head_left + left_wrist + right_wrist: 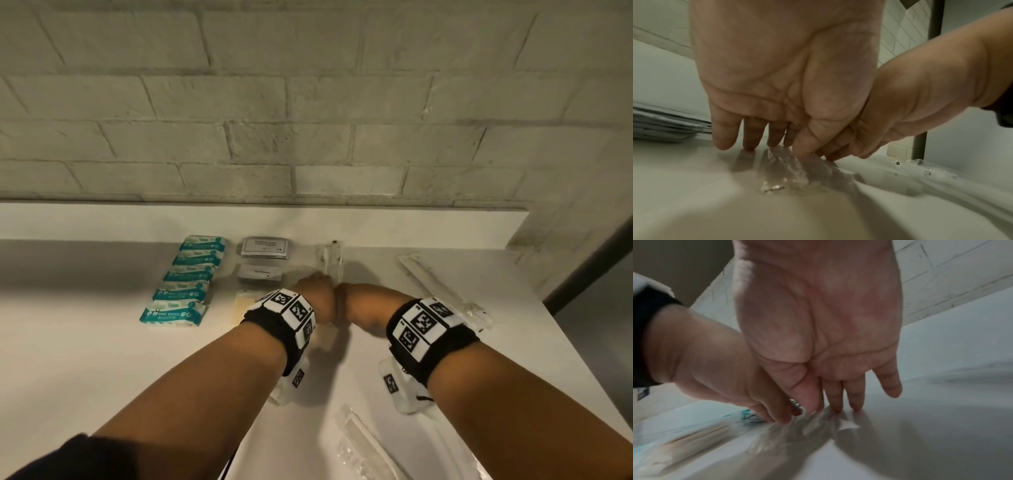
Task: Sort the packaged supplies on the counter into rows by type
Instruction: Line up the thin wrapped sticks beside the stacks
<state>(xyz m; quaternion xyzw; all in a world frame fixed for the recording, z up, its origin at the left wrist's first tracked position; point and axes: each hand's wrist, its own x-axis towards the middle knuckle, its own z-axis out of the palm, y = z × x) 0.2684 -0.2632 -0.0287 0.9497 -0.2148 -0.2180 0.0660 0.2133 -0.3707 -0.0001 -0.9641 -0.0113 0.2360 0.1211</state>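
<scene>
— Left hand [313, 291] and right hand [356, 301]: what are they doing?
— Both lie flat, fingers straight, pressing the clear toothbrush packet [329, 260] onto the counter [102, 359] mid-far, right of the teal wipes row [185, 279], probably squaring a new row.
— Grasping it?
— No; the wrist views show fingertips [748, 142] only touching it.

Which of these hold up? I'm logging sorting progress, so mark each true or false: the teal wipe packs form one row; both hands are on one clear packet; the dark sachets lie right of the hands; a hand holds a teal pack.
1. The teal wipe packs form one row of five. True.
2. The left hand and right hand meet on one clear packet. True, fingertips pressing it to the counter.
3. The dark sachets lie right of the hands. False: left of them, beside the teal row.
4. A hand holds a teal pack. False: neither touches one.
</scene>
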